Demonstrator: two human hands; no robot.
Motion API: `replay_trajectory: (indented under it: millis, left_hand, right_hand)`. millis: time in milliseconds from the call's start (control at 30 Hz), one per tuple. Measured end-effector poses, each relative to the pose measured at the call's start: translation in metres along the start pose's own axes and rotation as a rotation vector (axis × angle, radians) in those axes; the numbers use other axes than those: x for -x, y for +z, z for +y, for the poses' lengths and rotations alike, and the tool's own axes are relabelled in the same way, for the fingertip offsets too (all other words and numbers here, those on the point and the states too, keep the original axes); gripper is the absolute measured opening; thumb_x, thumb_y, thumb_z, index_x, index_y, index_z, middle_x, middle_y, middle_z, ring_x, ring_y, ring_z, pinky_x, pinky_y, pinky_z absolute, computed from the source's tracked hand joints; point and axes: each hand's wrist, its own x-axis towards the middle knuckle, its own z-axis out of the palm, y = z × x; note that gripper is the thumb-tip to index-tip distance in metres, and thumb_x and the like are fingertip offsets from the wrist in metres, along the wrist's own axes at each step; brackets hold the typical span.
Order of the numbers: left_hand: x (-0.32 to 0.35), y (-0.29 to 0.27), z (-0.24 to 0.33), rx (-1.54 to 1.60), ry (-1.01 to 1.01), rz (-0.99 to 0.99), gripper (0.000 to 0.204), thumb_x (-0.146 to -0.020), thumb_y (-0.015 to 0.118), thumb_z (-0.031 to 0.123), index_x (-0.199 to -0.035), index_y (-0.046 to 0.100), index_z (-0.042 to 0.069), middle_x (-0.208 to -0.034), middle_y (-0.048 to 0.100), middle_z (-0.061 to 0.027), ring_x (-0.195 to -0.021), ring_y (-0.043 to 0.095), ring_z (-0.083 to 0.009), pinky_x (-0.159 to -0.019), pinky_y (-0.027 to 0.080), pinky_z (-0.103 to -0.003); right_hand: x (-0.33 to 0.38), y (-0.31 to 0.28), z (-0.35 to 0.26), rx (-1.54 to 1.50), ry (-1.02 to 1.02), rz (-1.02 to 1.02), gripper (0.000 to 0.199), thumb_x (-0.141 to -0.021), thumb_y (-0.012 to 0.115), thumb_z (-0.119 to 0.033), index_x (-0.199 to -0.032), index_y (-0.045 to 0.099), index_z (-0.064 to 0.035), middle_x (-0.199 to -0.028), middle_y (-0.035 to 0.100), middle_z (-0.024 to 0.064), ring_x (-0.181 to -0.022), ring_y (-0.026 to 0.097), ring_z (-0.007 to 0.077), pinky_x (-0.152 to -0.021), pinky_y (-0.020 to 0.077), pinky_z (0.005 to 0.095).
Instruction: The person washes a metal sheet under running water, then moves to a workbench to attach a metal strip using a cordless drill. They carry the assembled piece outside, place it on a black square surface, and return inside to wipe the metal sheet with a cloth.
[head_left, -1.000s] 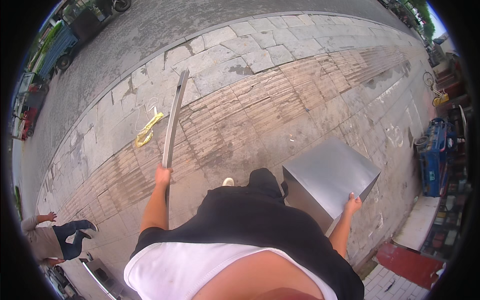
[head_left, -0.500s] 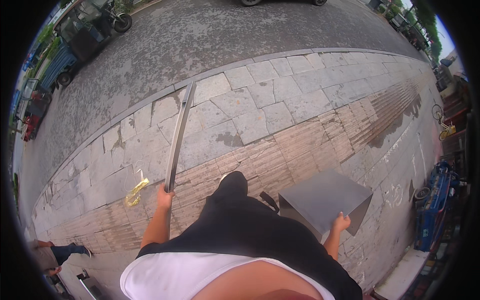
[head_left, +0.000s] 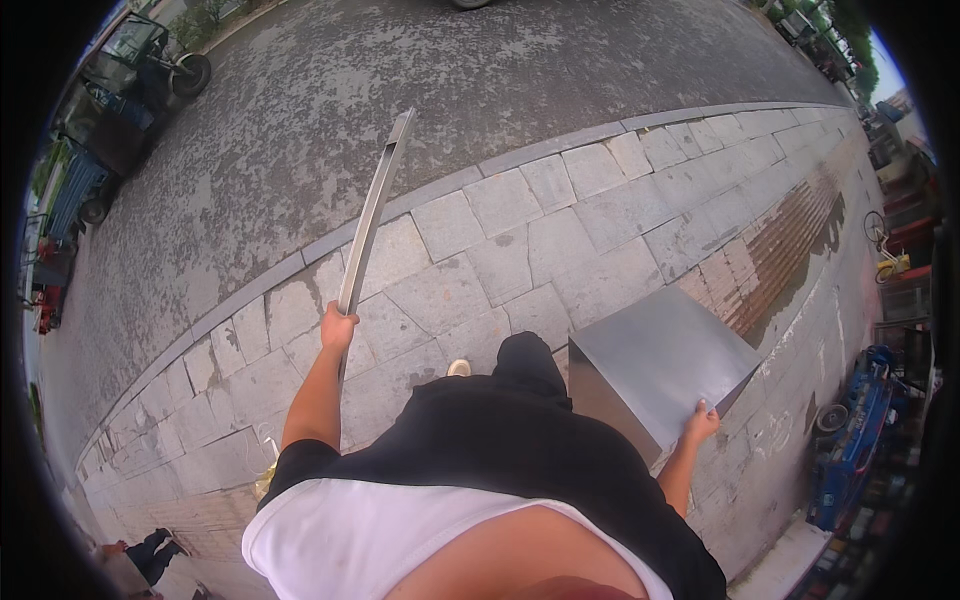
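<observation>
My left hand (head_left: 338,327) is closed around a long, narrow metal channel (head_left: 370,220). The channel slants up and away from me, its far end over the road, and its lower end passes behind my forearm. At my right side, a grey sheet-metal box (head_left: 660,355) hangs over the paving, with its broad flat face upward and a folded side showing on the left. My right hand (head_left: 703,422) grips its near right edge, thumb on top and the other fingers hidden beneath.
A stone kerb (head_left: 480,170) divides the paved walkway from the grey road (head_left: 330,110). Three-wheeled vehicles (head_left: 100,130) stand at the far left, and a blue cart (head_left: 855,435) is on the right. Yellow wrapping (head_left: 265,480) lies beside my left arm. Another person's legs (head_left: 152,555) show at lower left.
I have stepped forward toward the kerb, and the yellow wrapping has slid back beside my arm. The channel's far end now reaches over the road. Both hands keep their holds.
</observation>
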Motion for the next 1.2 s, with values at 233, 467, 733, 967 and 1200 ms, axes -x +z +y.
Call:
replay_trajectory:
  millis: [233, 467, 733, 967, 1200]
  left_hand:
    - [-0.204, 0.062, 0.175, 0.1, 0.083, -0.038, 0.058, -0.06, 0.065, 0.018, -0.113, 0.047, 0.003, -0.101, 0.058, -0.0205, -0.096, 0.056, -0.0327, -0.084, 0.042, -0.037]
    - [-0.278, 0.068, 0.242, 0.061, 0.023, 0.046, 0.058, -0.059, 0.065, 0.015, -0.113, 0.046, 0.004, -0.101, 0.058, -0.0195, -0.096, 0.055, -0.0338, -0.083, 0.043, -0.037]
    - [-0.456, 0.088, 0.365, -0.178, -0.173, 0.079, 0.051, -0.059, 0.064, 0.014, -0.107, 0.048, 0.003, -0.094, 0.059, -0.0215, -0.089, 0.056, -0.0368, -0.078, 0.044, -0.041]
    - [-0.717, 0.121, 0.596, -0.245, -0.117, -0.012, 0.055, -0.062, 0.061, 0.022, -0.111, 0.048, 0.002, -0.099, 0.058, -0.0236, -0.095, 0.056, -0.0371, -0.081, 0.043, -0.041]
    - [-0.89, 0.171, 0.796, -0.141, -0.115, -0.1, 0.058, -0.061, 0.063, 0.019, -0.114, 0.048, 0.003, -0.1, 0.059, -0.0204, -0.097, 0.056, -0.0339, -0.083, 0.043, -0.038]
  right_hand:
    - [-0.094, 0.188, -0.184, -0.097, -0.1, -0.05, 0.013, -0.07, 0.064, -0.004, -0.075, 0.058, 0.0066, -0.067, 0.061, 0.01, -0.059, 0.055, 0.0168, -0.058, 0.0431, 0.0319]
    - [-0.22, 0.406, -0.34, 0.068, -0.087, -0.152, 0.022, -0.069, 0.066, -0.007, -0.08, 0.057, 0.0095, -0.075, 0.061, 0.018, -0.07, 0.059, 0.0295, -0.068, 0.0441, 0.0365]
    - [-0.365, 0.631, -0.505, -0.144, -0.206, -0.087, 0.024, -0.068, 0.067, -0.008, -0.076, 0.054, 0.0107, -0.068, 0.057, 0.0158, -0.063, 0.053, 0.0218, -0.063, 0.043, 0.0367]
    - [-0.485, 0.773, -0.686, -0.195, -0.281, -0.126, 0.028, -0.068, 0.067, -0.009, -0.064, 0.044, 0.0045, -0.058, 0.045, 0.0095, -0.056, 0.04, 0.0165, -0.054, 0.0379, 0.0332]
    - [-0.595, 0.97, -0.804, -0.109, -0.381, -0.157, 0.031, -0.068, 0.067, -0.011, -0.06, 0.04, 0.0015, -0.053, 0.04, 0.0082, -0.05, 0.035, 0.0181, -0.05, 0.0336, 0.035]
